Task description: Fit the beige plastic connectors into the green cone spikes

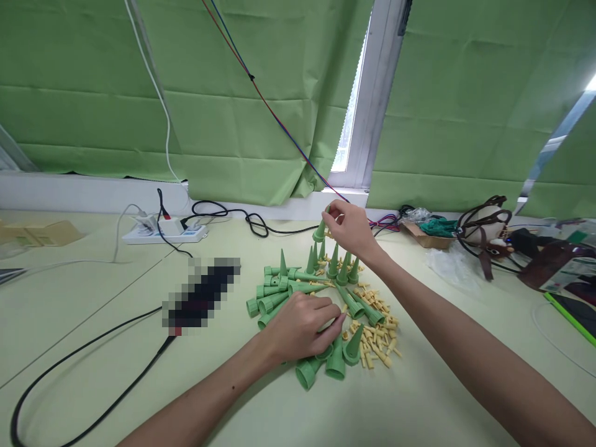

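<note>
Table: supports piled green cones. Left hand: fingers curled over the pile; grip cannot be determined. Right hand: pinches one cone by its tip, far side. Yellow pegs: heaped at right.

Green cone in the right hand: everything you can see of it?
The green cone looks like molded plastic: a tapering body with a wider collar at the base. It is held tip up, base down, leaning slightly, pinched near the top by the right hand, whose fingers partly hide it. It appears raised, at the far side of the standing cones. Its inside is not visible.
</note>
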A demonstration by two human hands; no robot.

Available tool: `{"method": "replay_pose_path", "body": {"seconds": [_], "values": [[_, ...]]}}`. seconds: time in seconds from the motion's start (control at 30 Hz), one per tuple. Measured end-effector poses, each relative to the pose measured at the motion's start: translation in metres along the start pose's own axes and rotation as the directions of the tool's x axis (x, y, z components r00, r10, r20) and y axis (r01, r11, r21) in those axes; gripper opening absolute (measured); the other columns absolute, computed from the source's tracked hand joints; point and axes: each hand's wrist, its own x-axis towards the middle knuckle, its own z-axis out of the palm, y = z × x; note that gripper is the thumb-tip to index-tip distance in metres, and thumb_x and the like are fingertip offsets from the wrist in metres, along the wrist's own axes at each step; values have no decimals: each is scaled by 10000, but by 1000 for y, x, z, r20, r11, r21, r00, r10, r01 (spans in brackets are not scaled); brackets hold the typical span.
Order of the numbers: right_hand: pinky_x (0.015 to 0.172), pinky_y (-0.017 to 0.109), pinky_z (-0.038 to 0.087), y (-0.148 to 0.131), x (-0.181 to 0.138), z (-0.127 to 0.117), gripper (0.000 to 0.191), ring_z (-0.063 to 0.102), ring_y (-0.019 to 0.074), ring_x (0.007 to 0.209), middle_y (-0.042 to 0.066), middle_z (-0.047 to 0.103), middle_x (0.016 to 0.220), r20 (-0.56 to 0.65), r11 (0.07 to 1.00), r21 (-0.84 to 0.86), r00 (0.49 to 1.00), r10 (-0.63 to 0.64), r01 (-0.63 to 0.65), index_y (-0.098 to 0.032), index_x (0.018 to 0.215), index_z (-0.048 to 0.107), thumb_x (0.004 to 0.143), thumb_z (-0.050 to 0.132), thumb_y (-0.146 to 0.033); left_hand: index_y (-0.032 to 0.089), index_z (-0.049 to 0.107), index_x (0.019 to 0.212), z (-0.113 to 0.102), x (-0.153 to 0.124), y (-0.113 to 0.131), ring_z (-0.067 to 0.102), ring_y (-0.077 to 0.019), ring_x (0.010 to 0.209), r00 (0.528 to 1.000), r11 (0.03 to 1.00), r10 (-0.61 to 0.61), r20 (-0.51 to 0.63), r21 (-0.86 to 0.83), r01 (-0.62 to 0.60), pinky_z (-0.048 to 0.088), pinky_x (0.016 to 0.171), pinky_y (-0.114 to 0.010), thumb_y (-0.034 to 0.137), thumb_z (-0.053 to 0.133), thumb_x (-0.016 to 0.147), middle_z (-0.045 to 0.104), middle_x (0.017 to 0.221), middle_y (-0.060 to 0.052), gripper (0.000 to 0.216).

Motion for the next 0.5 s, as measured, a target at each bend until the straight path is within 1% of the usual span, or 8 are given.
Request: {"method": "replay_pose_path", "body": {"seconds": [0.13,0.3,0.4,0.5], "values": [[628,268,406,11,8,12,130,552,155,640,25,637,689,59,999,-45,998,25,-23,-180,715,564,835,534,-218,176,484,635,0,1,1,377,-100,465,1000,1000,-2,-3,14,2,206,454,-290,188,455,935,415,527,31,303],[632,277,393,12,11,19,132,551,164,633,38,654,705,218,989,-142,974,65,-35,-183,707,580,831,540,-203,177,464,623,-1,2,1,369,-95,453,1000,1000,5,14,4,-5,212,451,-285,184,430,946,403,528,33,324],[665,284,390,13,9,22,126,553,175,658,43,660,706,261,978,-205,961,88,-34,-185,710,593,830,555,-196,176,453,613,-1,3,1,368,-95,449,1000,1000,3,15,3,-3,215,450,-286,187,427,948,405,524,32,337],[680,290,390,17,7,25,148,544,171,638,42,656,683,277,973,-227,956,100,-36,-183,687,589,833,565,-190,174,458,611,-1,3,2,364,-96,450,1000,1000,-5,22,5,5,218,450,-287,190,435,944,420,523,30,334]]}}
